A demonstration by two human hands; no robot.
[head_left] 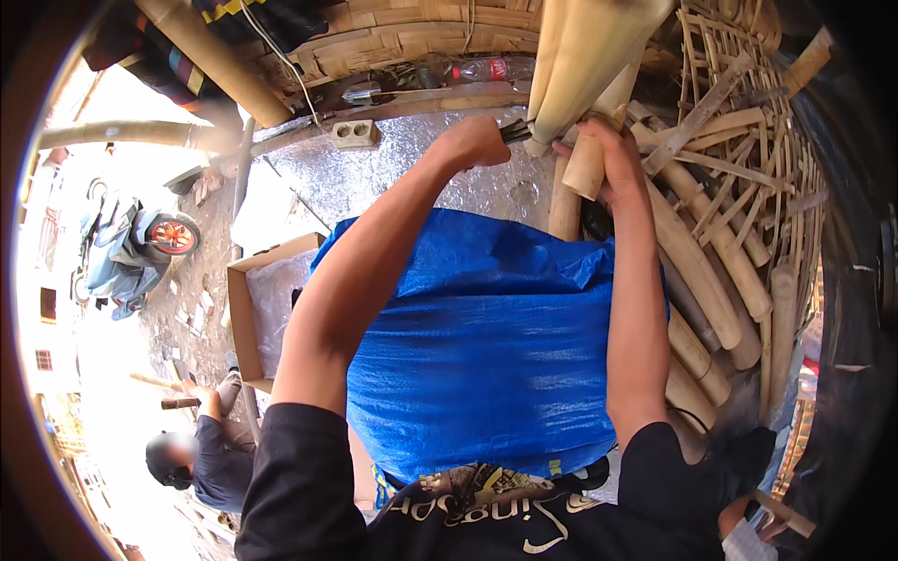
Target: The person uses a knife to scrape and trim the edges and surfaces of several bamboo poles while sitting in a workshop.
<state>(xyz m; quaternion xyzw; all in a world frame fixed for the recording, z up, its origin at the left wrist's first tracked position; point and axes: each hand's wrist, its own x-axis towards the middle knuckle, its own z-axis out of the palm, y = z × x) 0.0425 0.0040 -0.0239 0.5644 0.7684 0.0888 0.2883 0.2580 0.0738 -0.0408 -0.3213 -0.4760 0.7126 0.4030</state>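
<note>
My left hand [470,142] is closed round a dark, slender tool [515,131]. The tool's far end reaches the foot of a group of upright bamboo poles [585,56]; its exact kind is hard to make out. Beside those poles, my right hand [613,154] grips a short, thick bamboo piece [585,166], its cut end tilted down toward me. Part of the right fingers is hidden behind the bamboo. A blue tarpaulin sheet [477,346] covers my lap, below both hands.
Bamboo poles [697,266] and split slats [725,131] crowd the right side. Shiny silver sheeting [412,173] lies ahead, with a socket block [355,135] and a plastic bottle [491,69] beyond. An open cardboard box [245,318], a co-worker [220,449] and a motorbike [131,243] are at left.
</note>
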